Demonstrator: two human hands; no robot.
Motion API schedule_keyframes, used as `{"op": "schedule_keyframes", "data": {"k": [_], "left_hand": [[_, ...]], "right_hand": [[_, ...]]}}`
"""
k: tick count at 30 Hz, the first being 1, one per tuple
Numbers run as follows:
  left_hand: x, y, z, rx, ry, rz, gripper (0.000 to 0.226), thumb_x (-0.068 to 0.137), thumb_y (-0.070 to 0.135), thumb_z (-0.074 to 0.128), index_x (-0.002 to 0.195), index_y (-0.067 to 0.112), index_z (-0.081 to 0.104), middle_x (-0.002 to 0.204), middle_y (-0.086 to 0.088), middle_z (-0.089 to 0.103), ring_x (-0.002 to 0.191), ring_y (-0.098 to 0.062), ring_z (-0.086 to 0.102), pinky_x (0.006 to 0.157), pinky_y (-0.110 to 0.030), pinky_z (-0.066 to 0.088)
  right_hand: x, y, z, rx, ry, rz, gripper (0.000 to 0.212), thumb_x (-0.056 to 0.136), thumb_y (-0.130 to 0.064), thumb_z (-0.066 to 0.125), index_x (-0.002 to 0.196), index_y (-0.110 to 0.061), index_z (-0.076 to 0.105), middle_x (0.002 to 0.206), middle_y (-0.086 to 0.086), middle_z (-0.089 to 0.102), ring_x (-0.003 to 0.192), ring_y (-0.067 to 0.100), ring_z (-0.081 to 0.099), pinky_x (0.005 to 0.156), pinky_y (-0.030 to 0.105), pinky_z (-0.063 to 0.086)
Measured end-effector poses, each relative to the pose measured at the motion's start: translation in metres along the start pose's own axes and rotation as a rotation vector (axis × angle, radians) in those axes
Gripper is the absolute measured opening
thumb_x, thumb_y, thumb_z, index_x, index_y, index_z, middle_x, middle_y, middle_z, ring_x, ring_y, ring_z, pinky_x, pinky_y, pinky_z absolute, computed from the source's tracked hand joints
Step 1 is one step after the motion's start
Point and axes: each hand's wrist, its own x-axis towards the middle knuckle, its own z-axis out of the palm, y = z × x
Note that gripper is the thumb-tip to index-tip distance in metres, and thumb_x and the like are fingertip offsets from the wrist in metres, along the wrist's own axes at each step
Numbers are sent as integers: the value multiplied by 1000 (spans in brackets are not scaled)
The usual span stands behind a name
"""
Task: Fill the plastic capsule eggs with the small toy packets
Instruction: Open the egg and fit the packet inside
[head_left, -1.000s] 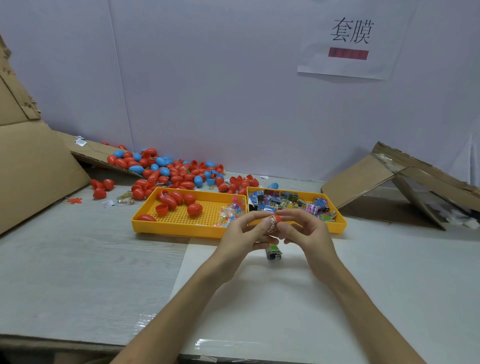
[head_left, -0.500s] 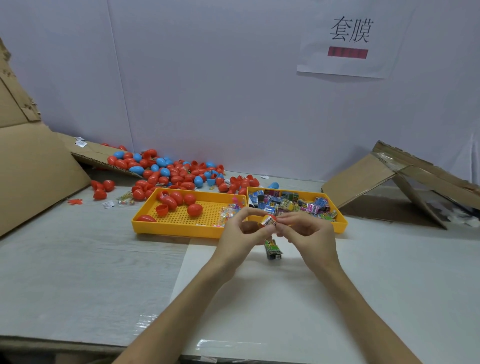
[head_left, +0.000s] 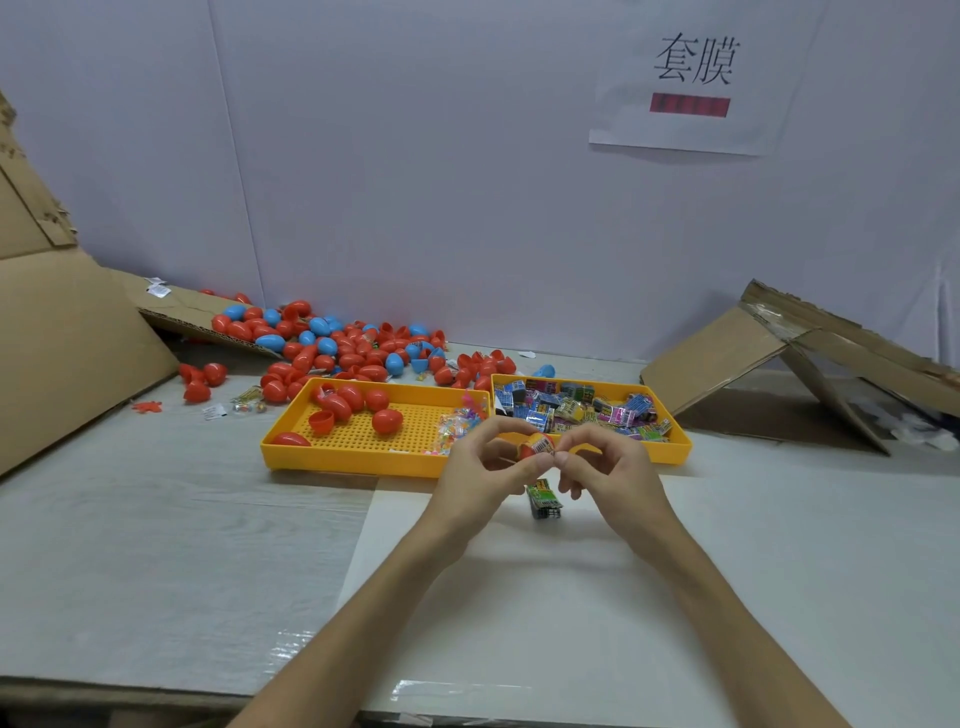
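My left hand (head_left: 488, 467) pinches an open red capsule egg (head_left: 535, 447) with a small printed toy packet sticking out of it. My right hand (head_left: 608, 467) meets it from the right, thumb and forefinger pinched at the packet's edge. Both hands hover just in front of the two yellow trays. The left tray (head_left: 332, 454) holds a few red eggs and clear toy bags. The right tray (head_left: 675, 447) is full of colourful toy packets (head_left: 571, 410). One green packet (head_left: 543, 496) lies on the table under my hands.
A heap of red and blue eggs (head_left: 337, 348) lies behind the trays against the white wall. Cardboard sheets lean at the left (head_left: 67, 338) and right (head_left: 779, 353). A white sheet (head_left: 519, 597) covers the table in front of me.
The hands have stayed together in front of the trays. The packet now sits lower in the red egg half, and my right fingers have shifted to its edge.
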Motion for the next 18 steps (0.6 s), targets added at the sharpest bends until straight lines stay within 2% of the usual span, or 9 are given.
{"op": "schedule_keyframes", "data": {"k": [5, 9, 12, 14, 16, 18], "left_hand": [[-1, 2, 1, 0, -22, -1, 34, 75, 45, 79, 107, 34, 70, 91, -9, 75, 79, -12, 71, 72, -25, 59], [-1, 2, 1, 1, -42, -3, 16, 87, 35, 76, 102, 36, 72, 87, 3, 77, 82, -9, 72, 72, -22, 58], [-2, 4, 1, -12, -60, -6, 11, 90, 33, 73, 100, 36, 74, 86, 5, 78, 80, -6, 71, 71, -20, 56], [-3, 5, 1, -22, -71, -8, 15, 87, 37, 72, 102, 35, 74, 86, 5, 78, 80, -4, 71, 71, -20, 56], [-4, 6, 1, -30, -84, -10, 23, 83, 44, 70, 102, 34, 75, 85, 6, 77, 79, -3, 70, 72, -19, 56], [-4, 5, 2, -32, -92, -12, 24, 82, 46, 68, 101, 34, 76, 84, 5, 76, 78, -4, 69, 71, -19, 55]], "right_hand": [[2, 2, 3, -23, -33, 9, 17, 95, 4, 59, 84, -10, 62, 63, -5, 63, 60, 15, 63, 54, 27, 51], [4, 7, 4, -33, -56, 16, 21, 98, 4, 54, 84, -11, 58, 66, -6, 63, 65, 18, 63, 56, 28, 51], [4, 11, 5, -37, -67, 20, 22, 99, 5, 51, 84, -10, 56, 66, -4, 63, 63, 17, 63, 57, 28, 53], [4, 11, 6, -28, -67, 27, 23, 99, 6, 48, 84, -9, 55, 67, 2, 64, 61, 17, 63, 58, 30, 54], [4, 11, 6, -30, -64, 31, 22, 100, 6, 48, 84, -8, 54, 72, 19, 64, 60, 20, 64, 60, 34, 55], [4, 11, 5, -31, -67, 29, 21, 100, 5, 47, 84, -8, 53, 76, 28, 63, 61, 23, 65, 62, 37, 56]]}}
